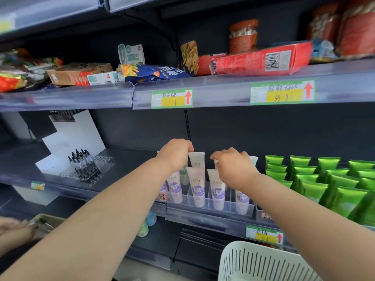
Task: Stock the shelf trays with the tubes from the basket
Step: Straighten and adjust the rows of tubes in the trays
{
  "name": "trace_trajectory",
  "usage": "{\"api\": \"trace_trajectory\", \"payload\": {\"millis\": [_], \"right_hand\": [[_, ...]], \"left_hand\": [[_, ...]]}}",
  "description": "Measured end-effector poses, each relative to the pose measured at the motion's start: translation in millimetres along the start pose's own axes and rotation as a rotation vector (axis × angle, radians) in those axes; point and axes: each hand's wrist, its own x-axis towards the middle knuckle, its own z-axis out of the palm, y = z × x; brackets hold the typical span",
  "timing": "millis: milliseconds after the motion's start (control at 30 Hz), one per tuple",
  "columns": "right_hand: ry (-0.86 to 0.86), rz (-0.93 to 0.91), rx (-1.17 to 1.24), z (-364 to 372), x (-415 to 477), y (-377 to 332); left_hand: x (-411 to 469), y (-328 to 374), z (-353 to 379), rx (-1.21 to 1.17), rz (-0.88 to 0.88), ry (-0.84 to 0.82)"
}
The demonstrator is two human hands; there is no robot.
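The left hand reaches to the back of the clear divided tray on the shelf. Its fingers curl down onto the crimped end of an upright white tube, seemingly pinching it. The right hand is just beside it, fingers curled over a rear tube it mostly hides; whether it grips, I cannot tell. Purple-labelled tubes stand upright in the front compartments. The white slotted basket sits below at lower right. Green tubes fill the shelf to the right.

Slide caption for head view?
Left hand and right hand handle white purple-labelled tubes in clear plastic shelf tray; white slotted basket below.
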Motion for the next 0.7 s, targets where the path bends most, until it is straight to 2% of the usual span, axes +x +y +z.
{"api": "trace_trajectory", "payload": {"millis": [133,300,500,567,700], "right_hand": [[-0.001,0.070,-0.051,-6,-7,22],[0.005,0.149,-0.006,-14,-8,49],[-0.077,0.205,0.050,-10,5,69],[-0.113,0.209,0.073,-6,9,71],[-0.122,0.168,-0.033,0,18,78]], "left_hand": [[12,21,8,0.023,0.028,-0.022],[24,41,12,-0.002,0.065,-0.023],[41,61,23,-0.022,0.071,-0.034],[49,65,28,-0.021,0.071,-0.056],[62,71,36,0.047,0.065,-0.091]]}}
